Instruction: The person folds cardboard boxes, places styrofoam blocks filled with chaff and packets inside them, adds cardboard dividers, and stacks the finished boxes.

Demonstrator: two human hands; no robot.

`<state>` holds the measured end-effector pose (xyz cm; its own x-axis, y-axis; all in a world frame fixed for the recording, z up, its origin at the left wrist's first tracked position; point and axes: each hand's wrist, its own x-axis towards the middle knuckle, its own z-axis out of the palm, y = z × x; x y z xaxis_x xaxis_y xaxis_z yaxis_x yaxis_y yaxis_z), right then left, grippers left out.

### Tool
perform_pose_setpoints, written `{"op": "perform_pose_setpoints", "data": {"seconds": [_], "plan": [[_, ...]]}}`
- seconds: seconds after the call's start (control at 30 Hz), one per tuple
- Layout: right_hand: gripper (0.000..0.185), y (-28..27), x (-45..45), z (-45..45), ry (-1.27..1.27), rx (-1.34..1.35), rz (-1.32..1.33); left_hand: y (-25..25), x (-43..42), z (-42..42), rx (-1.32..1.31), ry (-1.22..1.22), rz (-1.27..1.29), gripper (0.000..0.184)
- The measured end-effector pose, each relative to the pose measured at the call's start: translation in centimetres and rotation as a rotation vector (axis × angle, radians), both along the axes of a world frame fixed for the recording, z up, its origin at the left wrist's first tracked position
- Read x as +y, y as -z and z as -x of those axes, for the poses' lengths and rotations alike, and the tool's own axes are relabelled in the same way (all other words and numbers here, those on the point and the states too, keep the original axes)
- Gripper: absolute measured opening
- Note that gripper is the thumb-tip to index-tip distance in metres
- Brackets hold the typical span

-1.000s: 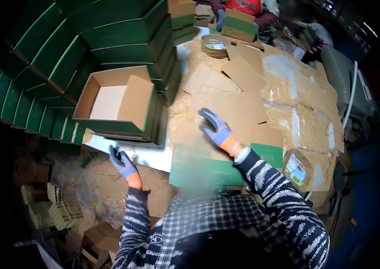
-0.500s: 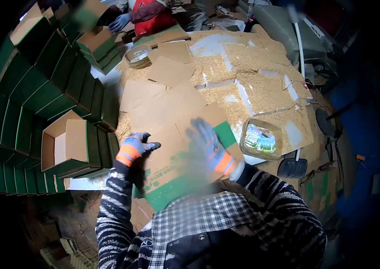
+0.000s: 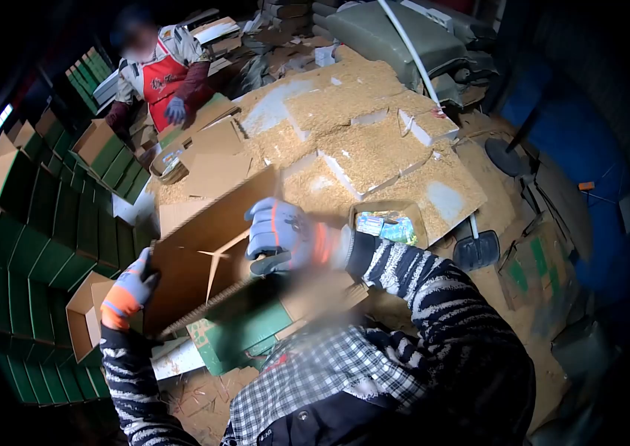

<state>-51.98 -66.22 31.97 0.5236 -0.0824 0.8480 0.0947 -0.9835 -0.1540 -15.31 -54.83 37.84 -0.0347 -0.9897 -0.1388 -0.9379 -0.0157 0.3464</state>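
Note:
A brown cardboard box blank point(image 3: 200, 241) is raised on edge and tilted between my hands, with slits along its inner side. My left hand point(image 3: 130, 286) grips its left edge, thumb and fingers pinched on the board. My right hand point(image 3: 278, 234) has its fingers curled over the blank at the right side. Beneath the raised board lies green-printed cardboard point(image 3: 244, 334) at the front of the work surface. An open brown-and-green box point(image 3: 86, 316) sits just left of my left hand.
Stacked green boxes point(image 3: 40, 238) rise on the left. Grain-like material point(image 3: 374, 149) covers the table, and a basket of colourful packets point(image 3: 389, 225) stands on the right. Across the table is a person in a red apron point(image 3: 162, 85), gloved hand near flat cardboard point(image 3: 214, 175).
The cardboard that lay flat under my hands is now lifted and tilted up. Both hands have closed on it, and my left hand has shifted left. The view has turned.

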Motion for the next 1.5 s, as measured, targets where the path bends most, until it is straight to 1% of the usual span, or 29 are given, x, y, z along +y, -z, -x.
{"op": "perform_pose_setpoints", "data": {"seconds": [0.03, 0.1, 0.13, 0.17, 0.23, 0.3, 0.37, 0.43, 0.5, 0.57, 0.6, 0.63, 0.7, 0.77, 0.83, 0.9, 0.93, 0.97, 1.03, 1.1, 1.17, 1.23, 1.27, 1.3, 1.37, 1.4, 1.43, 1.47, 1.5], "plan": [[0.021, -1.1, 0.2, 0.4, -0.077, 0.016, -0.074, -0.1, -0.2, -1.2, 0.340, -0.022, 0.010, 0.050], [0.004, -2.3, 1.4, -0.2, -0.180, -0.090, -0.294, 1.5, -1.6, -2.2, 0.666, -0.141, 0.056, 0.044], [0.009, -1.7, 1.5, -1.4, -0.202, 0.067, -0.407, 3.4, -2.1, -0.7, 0.458, -0.213, 0.308, 0.037], [0.015, -0.9, 1.6, -2.8, -0.225, 0.226, -0.519, 4.7, -2.9, 1.8, 0.500, -0.055, 0.635, 0.034], [0.029, 0.5, 2.7, -4.0, -0.052, 0.588, -0.354, 7.4, -2.8, 4.8, 0.622, -0.061, 0.704, 0.035], [0.036, 1.6, 1.9, -4.3, -0.004, 0.141, 0.024, 6.6, -2.3, 8.4, 0.470, 0.176, 0.683, 0.035], [0.059, -2.2, 2.8, -2.6, 0.350, 0.425, -0.195, 6.0, -1.2, 9.9, -0.112, 0.454, 0.618, 0.040], [0.075, -4.2, 4.2, -1.5, 0.358, 0.553, -0.464, 8.7, -0.4, 8.4, -0.094, 0.407, 0.290, 0.041], [0.086, -6.0, 6.1, -1.0, -0.106, 0.886, -0.471, 10.6, -0.6, 6.4, 0.294, 0.298, 0.260, 0.040], [0.079, -3.8, 4.0, -3.3, -0.178, 1.323, -0.289, 10.5, -1.2, 5.7, 0.803, 0.113, 0.014, 0.038], [0.075, -2.7, 2.1, -3.1, -0.222, 1.135, -0.332, 9.0, -0.3, 5.9, 0.982, -0.036, 0.018, 0.035], [0.071, -2.2, 0.2, -2.8, -0.260, 0.947, -0.367, 11.3, -0.5, 3.4, 1.062, 0.032, 0.230, 0.039], [0.073, -1.6, -1.2, -3.0, -0.040, 1.049, -0.279, 12.7, 0.9, 3.7, 1.452, -0.286, 0.558, 0.044], [0.071, -2.1, -1.0, -2.1, 0.015, 0.948, -0.493, 15.3, 3.0, 1.2, 1.309, -0.643, 0.638, 0.045], [0.064, -1.5, -0.9, -1.4, -0.129, 0.464, -0.698, 16.8, 5.7, -0.9, 0.283, -0.292, 0.731, 0.050], [0.058, 0.9, 1.2, -2.1, -0.273, -0.006, -1.224, 10.2, 5.4, 2.5, 1.319, -0.292, 0.504, 0.058], [0.057, 2.6, 2.2, -2.8, -0.290, -0.138, -1.368, 6.1, 5.2, 4.0, 1.057, -0.186, 0.500, 0.066], [0.057, 4.9, 3.8, -3.7, -0.267, -0.167, -1.450, 1.4, 5.5, 6.7, 1.043, -0.315, 0.417, 0.064], [0.058, 9.7, 6.2, -5.0, -0.211, -0.083, -1.587, -1.3, 3.4, 5.6, 0.847, -0.194, 0.287, 0.062], [0.059, 14.7, 8.0, -5.3, -0.314, 0.267, -1.873, -0.2, 1.4, 5.3, 1.042, -0.214, 0.003, 0.062], [0.051, 17.9, 7.3, -2.3, -0.585, 0.464, -2.189, 5.1, 0.4, 5.6, 0.623, 0.167, 0.089, 0.065], [0.034, 18.5, 2.9, 0.0, -0.145, 0.869, -1.639, 7.3, 1.3, 7.4, 0.350, 0.336, -0.152, 0.057], [0.025, 18.0, 0.3, 3.5, -0.159, 0.411, -1.646, 7.7, 2.1, 8.6, 0.476, 0.279, -0.249, 0.053], [0.022, 19.0, -3.2, 7.0, -0.004, 0.031, -1.742, 5.7, 2.0, 9.7, 0.411, 0.287, -0.276, 0.042], [0.024, 21.2, -10.1, 13.9, 0.282, -0.736, -1.608, 6.0, 2.3, 9.0, 0.568, 0.207, -0.189, 0.029], [0.025, 23.4, -13.8, 17.5, 0.627, -0.715, -1.299, 6.1, 2.0, 8.2, 0.599, 0.156, -0.160, 0.026], [0.032, 27.4, -17.7, 20.7, 0.933, -0.719, -1.280, 6.2, 1.7, 7.5, 0.628, 0.104, -0.127, 0.023], [0.051, 27.4, -18.8, 22.0, 1.248, -0.625, -1.331, 7.0, 1.7, 7.3, 0.601, -0.009, 0.054, 0.025], [0.076, 28.1, -20.3, 23.7, 1.418, -0.289, -1.645, 7.3, 1.4, 6.7, 0.617, -0.091, 0.199, 0.030]]}}
